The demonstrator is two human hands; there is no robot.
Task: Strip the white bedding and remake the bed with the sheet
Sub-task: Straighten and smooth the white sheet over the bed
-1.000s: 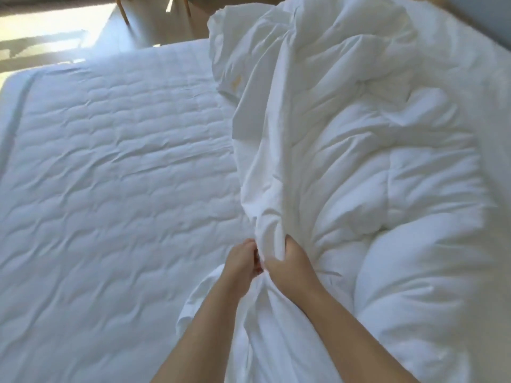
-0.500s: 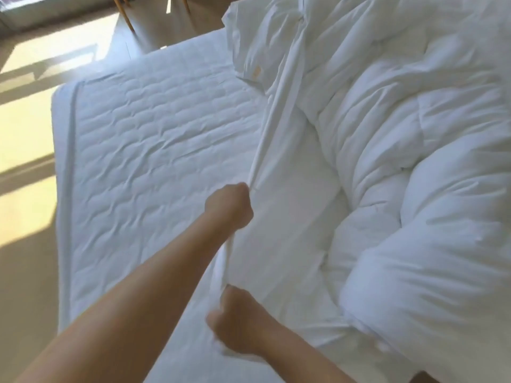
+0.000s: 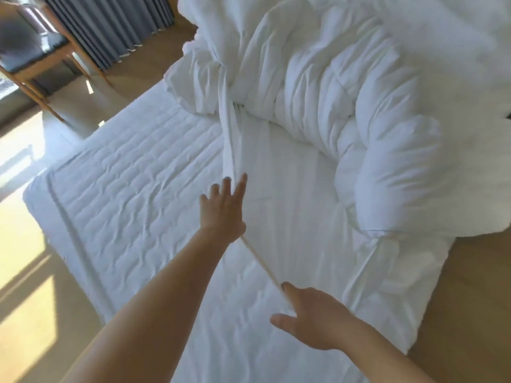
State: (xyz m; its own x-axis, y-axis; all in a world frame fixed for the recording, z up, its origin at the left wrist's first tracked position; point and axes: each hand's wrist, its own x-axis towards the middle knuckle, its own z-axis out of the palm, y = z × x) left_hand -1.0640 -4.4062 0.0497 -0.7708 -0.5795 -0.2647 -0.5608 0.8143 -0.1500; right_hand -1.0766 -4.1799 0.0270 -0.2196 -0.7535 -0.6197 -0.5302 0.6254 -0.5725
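Fingers (image 3: 240, 186) of the left hand (image 3: 222, 214) are held straight and spread, palm down, with nothing gripped. A narrow gathered ridge (image 3: 229, 139) of the white sheet (image 3: 298, 205) runs away from the fingertips and passes under them; whether it is touched cannot be told. From the wrist of that hand a thin raised edge of the sheet is drawn in a straight line back to the right hand (image 3: 315, 319). The right hand is likewise released, its fingers relaxed and splayed, its forefinger laid at the near end of that edge and its palm low over the cloth.

To the right of both hands the sheet is spread flat, in soft creases, over that side of the bed (image 3: 37, 200). To the left of the hands the quilted mattress pad (image 3: 132, 189) is left bare. Beyond the left hand and to its right, a bulky white duvet (image 3: 359, 111) is heaped on the far part of the bed, and the far end of the ridge is lost among its folds.

Far to the left of the hands, past the corner of the bed, a wooden chair (image 3: 36, 64) with a dark seat is set on the sunlit wooden floor (image 3: 27, 272), beside a grey pleated curtain (image 3: 110, 26).
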